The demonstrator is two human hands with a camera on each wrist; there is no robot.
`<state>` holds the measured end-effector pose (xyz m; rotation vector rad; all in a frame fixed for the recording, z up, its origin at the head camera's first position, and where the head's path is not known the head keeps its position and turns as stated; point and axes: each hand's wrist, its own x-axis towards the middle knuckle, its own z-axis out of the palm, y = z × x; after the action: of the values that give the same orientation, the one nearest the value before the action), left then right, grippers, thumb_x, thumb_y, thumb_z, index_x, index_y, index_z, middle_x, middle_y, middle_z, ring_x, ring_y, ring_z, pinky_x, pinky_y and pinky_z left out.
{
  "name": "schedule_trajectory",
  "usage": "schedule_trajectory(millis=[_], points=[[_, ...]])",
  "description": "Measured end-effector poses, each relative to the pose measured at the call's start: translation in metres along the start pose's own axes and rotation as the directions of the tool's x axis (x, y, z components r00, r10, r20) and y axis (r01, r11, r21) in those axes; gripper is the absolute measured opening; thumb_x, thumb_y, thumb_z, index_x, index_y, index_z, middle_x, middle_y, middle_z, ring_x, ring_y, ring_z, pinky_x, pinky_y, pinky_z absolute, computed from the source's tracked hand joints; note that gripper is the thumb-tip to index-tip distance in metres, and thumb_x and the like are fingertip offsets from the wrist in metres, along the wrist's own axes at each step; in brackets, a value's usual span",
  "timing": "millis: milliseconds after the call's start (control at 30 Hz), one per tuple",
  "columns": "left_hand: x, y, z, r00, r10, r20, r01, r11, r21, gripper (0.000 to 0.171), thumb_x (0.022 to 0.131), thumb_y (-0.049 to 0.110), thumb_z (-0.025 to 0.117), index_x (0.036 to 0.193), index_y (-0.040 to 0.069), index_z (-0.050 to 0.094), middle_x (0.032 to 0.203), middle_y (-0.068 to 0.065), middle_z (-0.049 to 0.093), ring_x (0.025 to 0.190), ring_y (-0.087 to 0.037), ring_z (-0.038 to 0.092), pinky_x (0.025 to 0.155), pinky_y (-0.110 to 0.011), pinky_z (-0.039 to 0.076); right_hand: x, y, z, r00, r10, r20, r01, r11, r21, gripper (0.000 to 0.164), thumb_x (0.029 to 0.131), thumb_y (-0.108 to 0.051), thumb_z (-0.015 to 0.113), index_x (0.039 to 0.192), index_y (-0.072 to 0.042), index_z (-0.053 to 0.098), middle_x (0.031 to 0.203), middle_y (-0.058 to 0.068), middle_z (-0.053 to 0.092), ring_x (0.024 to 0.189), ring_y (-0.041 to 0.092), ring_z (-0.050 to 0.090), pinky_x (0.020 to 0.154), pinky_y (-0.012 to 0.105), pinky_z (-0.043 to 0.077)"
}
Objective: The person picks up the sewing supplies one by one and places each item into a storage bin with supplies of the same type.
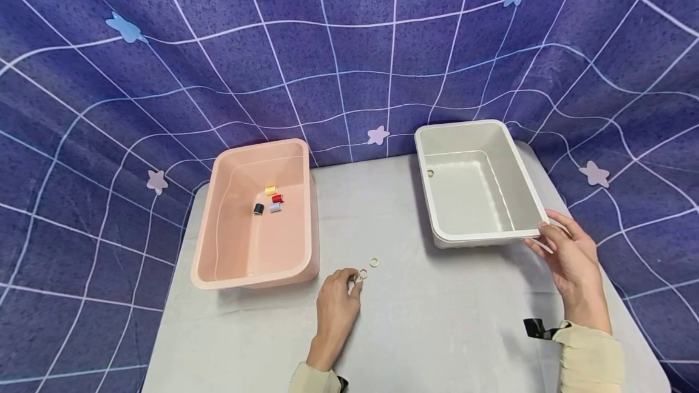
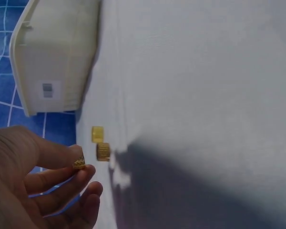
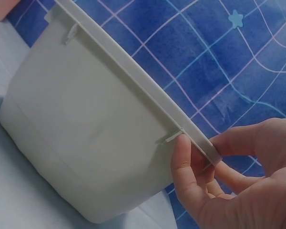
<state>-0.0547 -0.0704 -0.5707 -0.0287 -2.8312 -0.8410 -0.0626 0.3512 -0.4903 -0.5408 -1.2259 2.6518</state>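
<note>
Behind everything hangs a blue-purple fabric curtain [image 1: 360, 47] with pale grid lines and stars, and a light grey cloth-covered table [image 1: 431, 314] lies beneath the hands. The left hand [image 1: 335, 302] pinches a small, textured, gold-coloured ring [image 2: 79, 163] between thumb and fingers. Just beyond its fingertips lie a second textured gold-coloured ring [image 2: 103, 151] and a third gold-coloured ring [image 2: 97, 134]. To that hand's left stands a pink plastic bin [image 1: 278, 241] with four small thread spools [image 1: 259, 208] inside. The right hand [image 1: 570, 253] grips the near right rim corner of a pale grey-white plastic bin [image 1: 466, 196]; a small round gold-coloured ring [image 1: 430, 173] lies in it, across from that hand.

The rings look light, stiff and hard to break, though apt to roll on edge; a fingertip pinch across the band suits them. The pale bin seems light and fairly rigid, best held by its rim.
</note>
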Motion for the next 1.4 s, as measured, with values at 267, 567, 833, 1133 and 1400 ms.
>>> schedule_trajectory(millis=[267, 567, 833, 1133, 1400], points=[[0.008, 0.012, -0.011, 0.999, 0.043, -0.007, -0.043, 0.998, -0.038, 0.023, 0.083, 0.012, 0.086, 0.105, 0.015, 0.079, 0.094, 0.001, 0.076, 0.075, -0.011, 0.058, 0.065, -0.03, 0.048, 0.0, 0.0, 0.0, 1.0, 0.001, -0.002, -0.001, 1.0, 0.001, 0.034, 0.098, 0.016, 0.054, 0.116, -0.009, 0.071, 0.096, 0.006, 0.075, 0.078, 0.019, 0.075, 0.069, 0.034, 0.066], [0.023, 0.036, -0.017, 0.994, 0.104, -0.024, -0.106, 0.99, -0.089, 0.025, 0.081, 0.015, 0.088, 0.105, 0.019, 0.079, 0.095, 0.005, 0.074, 0.076, -0.011, 0.06, 0.067, -0.027, 0.048, -0.001, 0.0, 0.0, 1.0, 0.002, 0.003, -0.002, 1.0, 0.013, 0.035, 0.098, 0.016, 0.054, 0.116, -0.008, 0.07, 0.096, 0.006, 0.075, 0.078, 0.019, 0.075, 0.069, 0.034, 0.066], [0.038, 0.06, -0.02, 0.986, 0.169, -0.001, -0.167, 0.974, -0.156, 0.023, 0.085, 0.021, 0.087, 0.107, 0.022, 0.078, 0.099, 0.007, 0.073, 0.082, -0.018, 0.067, 0.07, -0.028, 0.05, -0.001, 0.0, 0.001, 1.0, -0.007, 0.002, 0.007, 1.0, -0.005, 0.035, 0.098, 0.015, 0.055, 0.117, -0.01, 0.07, 0.095, 0.006, 0.074, 0.078, 0.019, 0.075, 0.069, 0.034, 0.066], [0.058, 0.086, -0.023, 0.968, 0.251, -0.017, -0.251, 0.955, -0.156, 0.022, 0.088, 0.025, 0.085, 0.109, 0.023, 0.077, 0.101, 0.009, 0.072, 0.084, -0.012, 0.065, 0.07, -0.027, 0.05, 0.0, 0.0, 0.0, 1.0, -0.003, -0.004, 0.003, 1.0, -0.005, 0.035, 0.098, 0.015, 0.056, 0.118, -0.01, 0.069, 0.097, 0.006, 0.075, 0.08, 0.019, 0.075, 0.069, 0.034, 0.066], [0.078, 0.109, -0.027, 0.956, 0.295, -0.005, -0.291, 0.941, -0.175, 0.022, 0.09, 0.025, 0.083, 0.111, 0.022, 0.077, 0.103, 0.008, 0.072, 0.087, -0.014, 0.066, 0.071, -0.025, 0.051, 0.0, -0.001, -0.001, 1.0, -0.002, -0.002, 0.002, 1.0, -0.008, 0.036, 0.099, 0.015, 0.054, 0.119, -0.01, 0.07, 0.099, 0.005, 0.076, 0.082, 0.02, 0.076, 0.069, 0.034, 0.066]])
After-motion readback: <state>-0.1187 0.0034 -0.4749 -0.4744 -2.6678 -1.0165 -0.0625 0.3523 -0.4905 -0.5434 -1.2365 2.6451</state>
